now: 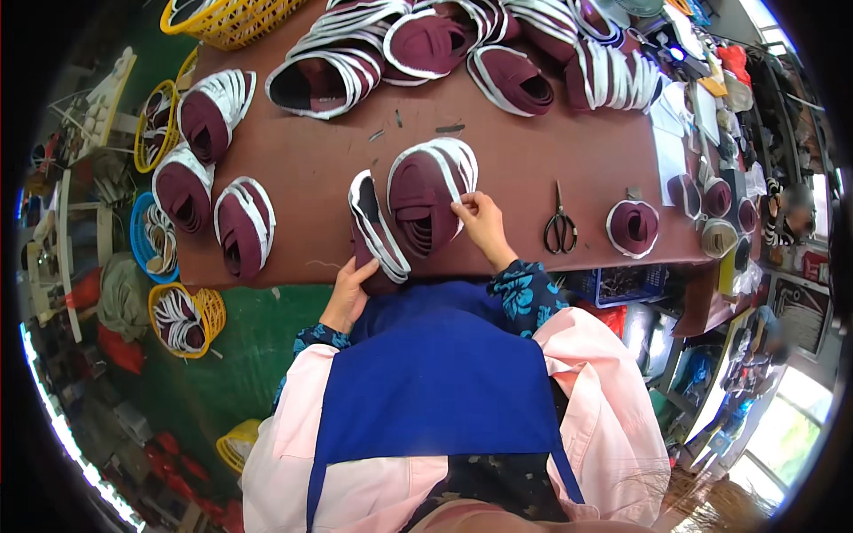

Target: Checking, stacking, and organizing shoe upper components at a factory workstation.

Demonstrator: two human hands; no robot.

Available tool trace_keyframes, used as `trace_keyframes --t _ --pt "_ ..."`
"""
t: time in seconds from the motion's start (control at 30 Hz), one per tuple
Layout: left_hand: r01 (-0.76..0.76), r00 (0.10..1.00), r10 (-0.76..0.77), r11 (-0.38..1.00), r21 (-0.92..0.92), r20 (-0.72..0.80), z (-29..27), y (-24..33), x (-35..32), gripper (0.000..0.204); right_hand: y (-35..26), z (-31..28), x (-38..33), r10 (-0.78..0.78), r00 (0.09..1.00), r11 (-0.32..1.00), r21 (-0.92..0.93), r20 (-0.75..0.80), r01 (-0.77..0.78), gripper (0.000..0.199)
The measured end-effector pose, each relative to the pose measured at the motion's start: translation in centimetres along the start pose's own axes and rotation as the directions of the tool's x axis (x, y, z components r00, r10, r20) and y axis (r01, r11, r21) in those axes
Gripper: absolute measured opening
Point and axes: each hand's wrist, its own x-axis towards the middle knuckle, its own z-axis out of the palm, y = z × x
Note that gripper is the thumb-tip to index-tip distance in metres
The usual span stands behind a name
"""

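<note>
Now left hand (346, 298) grips small stack (377, 229) (maroon uppers), right hand (480, 224) pinches bigger stack (428, 195).

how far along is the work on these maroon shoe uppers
Looks done: many stacks of maroon uppers with white trim fill the far and left parts of the table. In hand: the left hand holds a small stack at the table edge, while the right hand pinches the trim of the stack beside it. What is left cannot be told; scissors lie unused nearby.
</note>
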Motion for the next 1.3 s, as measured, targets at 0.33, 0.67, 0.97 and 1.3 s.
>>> trace_keyframes --t 0.33,0.67,0.97,1.3 --pt "-0.085 0.996 0.082 0.988 0.128 0.023 1.5 -1.1 0.3 0.049 -2.7 0.8 -1.5 -0.011 0.989 0.997 0.082 0.151 -0.001 0.024" --pt "-0.004 0.996 -0.016 0.972 0.234 0.083 0.6 -2.0 0.0 0.045 -3.1 4.5 -3.2 -0.007 0.961 0.917 0.385 0.276 -0.104 0.016" --pt "-0.314 0.906 0.400 0.856 0.412 -0.141 0.3 0.7 0.1 0.057 -6.0 4.5 -3.1 0.027 0.932 0.775 0.582 0.362 -0.249 0.022" --pt "0.187 0.900 0.430 -0.249 0.950 -0.065 -12.0 5.9 3.6 0.045 3.6 1.5 1.5 0.096 0.990 0.994 0.068 -0.103 -0.089 0.018"
